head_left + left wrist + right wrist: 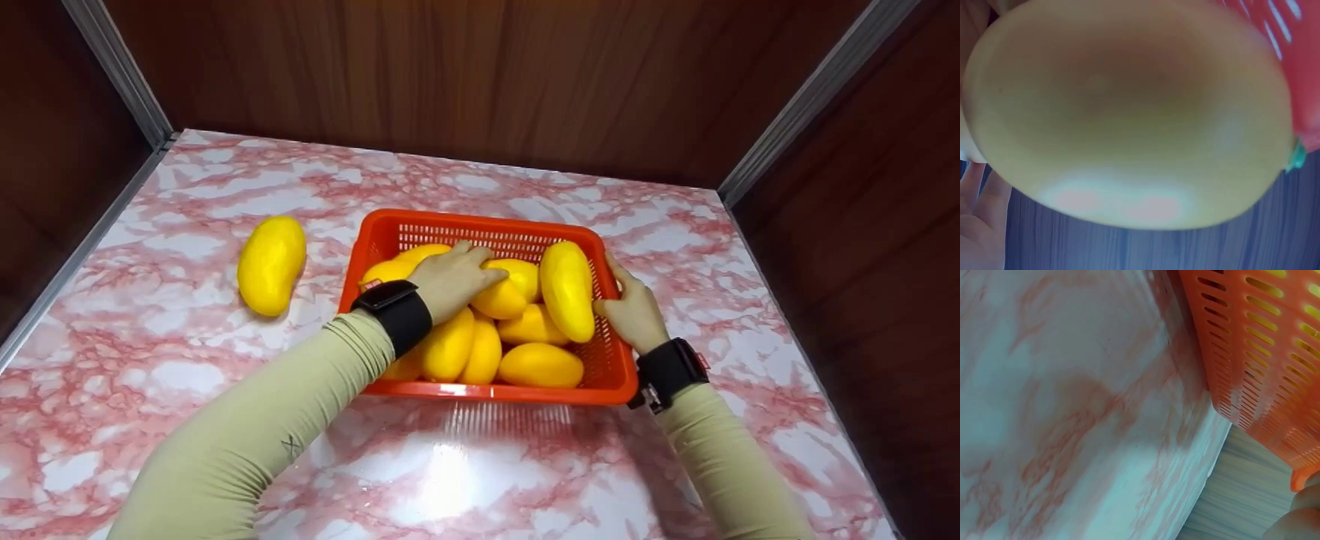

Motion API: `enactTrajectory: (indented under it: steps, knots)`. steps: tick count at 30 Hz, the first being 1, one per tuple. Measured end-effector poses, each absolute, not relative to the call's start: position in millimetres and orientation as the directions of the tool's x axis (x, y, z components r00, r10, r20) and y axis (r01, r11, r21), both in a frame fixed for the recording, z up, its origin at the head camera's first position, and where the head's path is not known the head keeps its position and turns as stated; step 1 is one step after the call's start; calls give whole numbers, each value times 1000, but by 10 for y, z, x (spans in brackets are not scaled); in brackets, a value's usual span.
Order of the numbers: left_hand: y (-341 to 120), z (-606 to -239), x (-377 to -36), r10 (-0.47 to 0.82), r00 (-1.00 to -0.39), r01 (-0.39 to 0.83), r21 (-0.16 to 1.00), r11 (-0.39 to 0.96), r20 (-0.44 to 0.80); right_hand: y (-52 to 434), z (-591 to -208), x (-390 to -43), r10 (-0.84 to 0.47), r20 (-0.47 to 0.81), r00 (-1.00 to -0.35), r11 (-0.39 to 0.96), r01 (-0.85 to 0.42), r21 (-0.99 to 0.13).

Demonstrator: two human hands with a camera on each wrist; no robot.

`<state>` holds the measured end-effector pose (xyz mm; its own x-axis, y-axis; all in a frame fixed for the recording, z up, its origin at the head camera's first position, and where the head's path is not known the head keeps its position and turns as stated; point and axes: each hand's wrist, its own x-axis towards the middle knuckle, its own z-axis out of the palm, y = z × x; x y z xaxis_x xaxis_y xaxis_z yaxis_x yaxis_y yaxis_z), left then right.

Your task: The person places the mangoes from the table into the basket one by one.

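An orange plastic basket (480, 222) stands on the marble-patterned table and holds several yellow mangoes. My left hand (469, 271) reaches into it from the left, fingers curled over one mango (510, 294) on top of the pile. That mango (1129, 112) fills the left wrist view, blurred, with the basket wall (1300, 67) behind it. My right hand (624, 301) grips the basket's right rim, its thumb beside an upright mango (568, 289). The right wrist view shows the slotted basket wall (1264, 354) and a fingertip (1297, 517) beneath it.
One more mango (271, 264) lies alone on the table (187, 360), left of the basket. Dark wooden walls with metal corner strips close in the table at the back and both sides.
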<state>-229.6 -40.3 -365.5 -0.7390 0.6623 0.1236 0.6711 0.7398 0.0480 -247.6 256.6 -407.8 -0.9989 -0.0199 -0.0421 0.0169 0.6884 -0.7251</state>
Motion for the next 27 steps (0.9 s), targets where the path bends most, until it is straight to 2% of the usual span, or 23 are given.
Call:
enactTrajectory:
  steps: [9, 16, 27]
  knots:
    - [-503, -3575, -2340, 644, -748, 651, -11, 759, 159, 2573, -4070, -2478, -25, -33, -999, 697, 6, -717]
    - [-660, -3579, -2364, 602, -757, 613, -44, 789, 254, 2567, -4073, -2479, -26, -36, -999, 690, 9, -723]
    - [-983, -3606, -2452, 438, -837, 453, -33, 891, 327, 2567, -4056, -2469, -18, -26, -999, 694, 7, -720]
